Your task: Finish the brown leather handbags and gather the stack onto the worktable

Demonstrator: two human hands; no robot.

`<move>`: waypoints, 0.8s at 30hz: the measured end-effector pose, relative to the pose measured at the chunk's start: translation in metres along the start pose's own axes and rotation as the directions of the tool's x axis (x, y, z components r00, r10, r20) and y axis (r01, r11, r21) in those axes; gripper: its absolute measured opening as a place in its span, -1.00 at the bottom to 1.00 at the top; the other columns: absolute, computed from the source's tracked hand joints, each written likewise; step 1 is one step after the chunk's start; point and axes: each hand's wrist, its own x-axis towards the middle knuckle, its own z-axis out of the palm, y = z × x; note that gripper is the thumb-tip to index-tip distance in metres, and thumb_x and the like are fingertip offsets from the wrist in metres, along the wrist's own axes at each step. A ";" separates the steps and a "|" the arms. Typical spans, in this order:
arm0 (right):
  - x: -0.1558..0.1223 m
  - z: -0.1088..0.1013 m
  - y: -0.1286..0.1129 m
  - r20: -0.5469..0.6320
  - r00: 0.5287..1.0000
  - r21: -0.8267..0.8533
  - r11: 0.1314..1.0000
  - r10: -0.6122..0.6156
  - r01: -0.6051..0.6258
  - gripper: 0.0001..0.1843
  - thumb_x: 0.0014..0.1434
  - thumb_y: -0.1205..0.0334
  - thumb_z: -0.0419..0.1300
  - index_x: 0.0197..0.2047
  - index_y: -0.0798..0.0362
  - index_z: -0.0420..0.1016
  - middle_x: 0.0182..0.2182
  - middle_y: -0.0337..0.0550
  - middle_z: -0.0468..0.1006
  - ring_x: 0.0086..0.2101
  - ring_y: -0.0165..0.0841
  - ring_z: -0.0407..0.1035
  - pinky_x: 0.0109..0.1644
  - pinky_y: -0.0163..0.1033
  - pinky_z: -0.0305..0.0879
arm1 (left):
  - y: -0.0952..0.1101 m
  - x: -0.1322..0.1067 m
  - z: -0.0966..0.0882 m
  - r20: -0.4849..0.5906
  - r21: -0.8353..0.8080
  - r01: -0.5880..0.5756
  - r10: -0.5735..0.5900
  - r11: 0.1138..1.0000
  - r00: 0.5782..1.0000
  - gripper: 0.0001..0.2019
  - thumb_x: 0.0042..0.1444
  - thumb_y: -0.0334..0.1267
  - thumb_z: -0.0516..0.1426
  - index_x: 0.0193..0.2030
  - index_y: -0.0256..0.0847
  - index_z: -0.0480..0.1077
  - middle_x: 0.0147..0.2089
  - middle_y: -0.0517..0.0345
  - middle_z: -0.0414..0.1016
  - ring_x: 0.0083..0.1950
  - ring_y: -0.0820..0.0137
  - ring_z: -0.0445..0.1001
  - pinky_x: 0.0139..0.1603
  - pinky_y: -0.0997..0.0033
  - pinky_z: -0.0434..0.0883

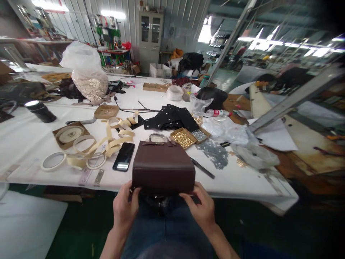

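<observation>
both hands, left hand [124, 208] and right hand [201, 207], grip the near corners of the brown bag [163, 166], its long axis running crosswise.

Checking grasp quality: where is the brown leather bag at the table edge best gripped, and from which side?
Probably at its two near corners, from the person's side. The brown leather bag is a wide, flat-faced block at the table edge, so those corners are free; the left hand and right hand hold there. A tray of gold studs crowds its far side.
</observation>
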 end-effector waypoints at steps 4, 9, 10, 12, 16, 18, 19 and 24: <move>-0.039 -0.007 0.014 0.070 0.987 -0.022 0.990 0.142 -0.141 -0.65 0.34 -0.01 0.57 0.09 -0.05 0.71 -0.04 -0.02 0.74 -0.10 -0.12 0.68 -0.01 -0.15 0.69 | -0.007 -0.029 -0.003 0.140 -0.106 0.038 -0.023 0.994 0.990 -0.82 0.48 -0.21 0.28 0.16 -0.09 0.61 -0.05 0.02 0.74 -0.17 0.21 0.67 -0.07 0.24 0.60; -0.072 0.008 0.021 0.109 0.910 -0.016 0.916 0.400 -0.400 -0.52 0.49 -0.23 0.38 0.19 -0.03 0.68 -0.01 0.06 0.78 -0.09 -0.06 0.70 -0.01 -0.11 0.66 | -0.018 -0.095 0.007 0.356 -0.197 0.446 -0.360 0.873 0.862 -0.67 0.39 0.03 0.37 0.17 -0.05 0.62 0.05 -0.06 0.73 -0.09 0.10 0.72 -0.01 0.14 0.66; -0.071 0.010 0.020 0.112 0.892 -0.047 0.899 0.437 -0.435 -0.53 0.49 -0.26 0.36 0.11 -0.03 0.69 -0.10 0.03 0.78 -0.19 -0.10 0.68 -0.08 -0.13 0.63 | -0.020 -0.101 0.010 0.354 -0.222 0.526 -0.435 0.821 0.828 -0.62 0.38 0.08 0.38 0.18 -0.06 0.60 0.07 -0.07 0.73 -0.06 0.09 0.73 0.01 0.13 0.67; -0.065 0.011 0.019 0.118 0.878 -0.146 0.883 0.463 -0.446 -0.51 0.47 -0.32 0.36 -0.08 -0.03 0.69 -0.29 -0.05 0.73 -0.37 -0.18 0.58 -0.19 -0.16 0.52 | -0.021 -0.098 0.017 0.342 -0.267 0.622 -0.531 0.736 0.775 -0.61 0.38 0.16 0.36 0.10 -0.08 0.59 -0.01 -0.03 0.72 -0.05 0.11 0.73 0.03 0.18 0.66; -0.043 0.000 0.024 0.155 0.901 -0.360 0.873 0.404 -0.330 -0.33 0.46 -0.43 0.32 -0.43 -0.04 0.50 -0.51 -0.12 0.59 -0.49 -0.25 0.44 -0.28 -0.17 0.30 | -0.015 -0.062 0.026 0.337 -0.336 0.661 -0.570 0.671 0.749 -0.57 0.31 0.21 0.41 0.00 -0.11 0.59 -0.10 0.02 0.71 -0.09 0.16 0.72 -0.01 0.25 0.64; -0.033 -0.009 0.025 0.198 0.906 -0.500 0.834 0.373 -0.234 -0.28 0.48 -0.44 0.28 -0.49 -0.05 0.47 -0.52 -0.09 0.60 -0.48 -0.21 0.48 -0.31 -0.15 0.21 | -0.010 -0.047 0.027 0.333 -0.357 0.654 -0.563 0.668 0.757 -0.52 0.28 0.23 0.42 0.05 -0.12 0.60 -0.05 -0.02 0.74 -0.06 0.12 0.73 0.00 0.22 0.66; -0.028 -0.013 0.025 0.218 0.908 -0.565 0.805 0.358 -0.182 -0.28 0.48 -0.44 0.28 -0.51 -0.06 0.48 -0.50 -0.07 0.63 -0.46 -0.18 0.52 -0.31 -0.14 0.18 | -0.009 -0.043 0.026 0.331 -0.345 0.642 -0.551 0.685 0.766 -0.52 0.28 0.24 0.42 0.06 -0.11 0.61 -0.05 -0.03 0.74 -0.05 0.11 0.73 -0.01 0.22 0.66; 0.003 -0.023 0.010 0.168 0.954 -0.617 0.781 0.248 -0.094 -0.40 0.47 -0.37 0.34 -0.40 -0.08 0.58 -0.45 -0.09 0.65 -0.42 -0.16 0.57 -0.31 -0.14 0.23 | -0.007 -0.046 0.014 0.270 -0.070 0.500 -0.466 0.863 0.843 -0.60 0.34 0.26 0.35 -0.03 -0.03 0.64 -0.09 -0.02 0.73 -0.12 0.06 0.69 -0.05 0.12 0.59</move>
